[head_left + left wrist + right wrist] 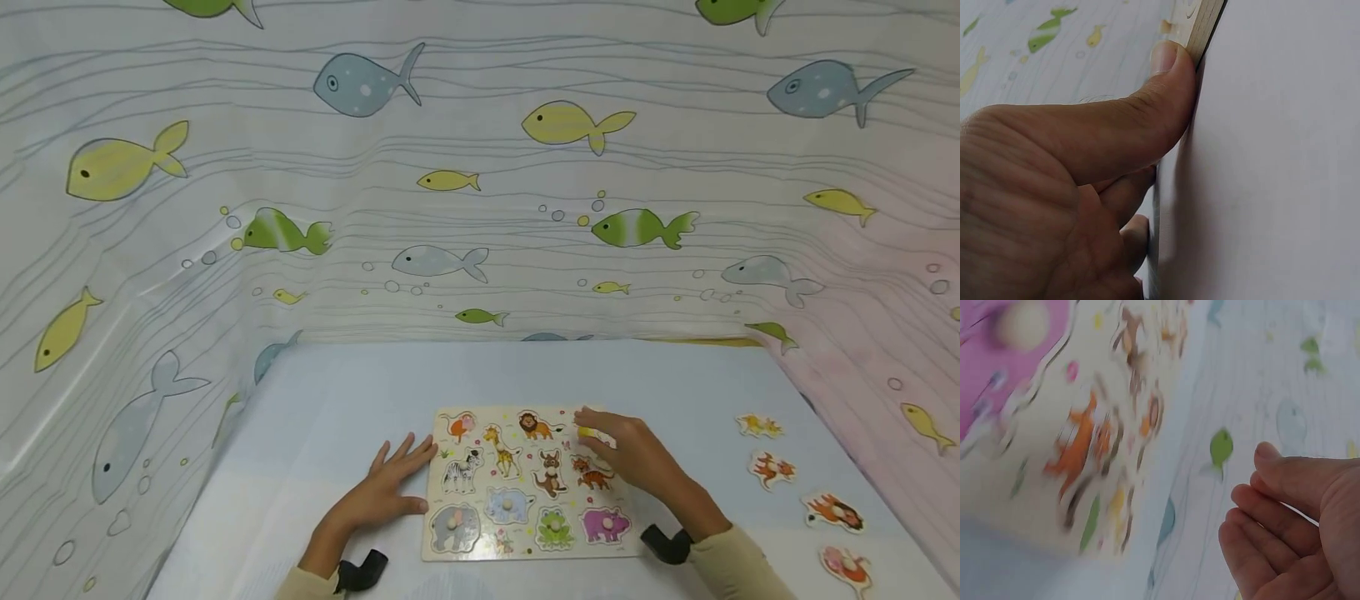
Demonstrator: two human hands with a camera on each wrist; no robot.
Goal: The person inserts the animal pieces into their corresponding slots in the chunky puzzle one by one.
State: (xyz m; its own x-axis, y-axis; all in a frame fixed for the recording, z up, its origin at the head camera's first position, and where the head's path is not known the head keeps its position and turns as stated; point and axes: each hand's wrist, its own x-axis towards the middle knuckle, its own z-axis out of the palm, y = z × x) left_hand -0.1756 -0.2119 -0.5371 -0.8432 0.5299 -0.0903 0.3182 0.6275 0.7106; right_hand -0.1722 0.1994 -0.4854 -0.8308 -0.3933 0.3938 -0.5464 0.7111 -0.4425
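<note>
A wooden animal puzzle board (517,552) lies on the table. Knobbed pieces sit in its near part: a grey elephant (467,537), a light blue animal (495,508), a green frog (555,540) and a purple hippo (596,523). At the board's left side is my left hand (382,496), fingers spread; its thumb (1163,94) presses the wooden edge. My right hand (626,446) hovers over the far right corner, near a printed yellow spot. In the right wrist view its fingers (1266,531) are loosely bent, with nothing visible between them and the thumb.
Right of the board, loose pieces lie in a column on the table: a yellow one (759,426), a tiger (772,470), a lion (834,512) and a pink-and-orange animal (847,568). A fish-patterned curtain (510,225) encloses the table's back and sides.
</note>
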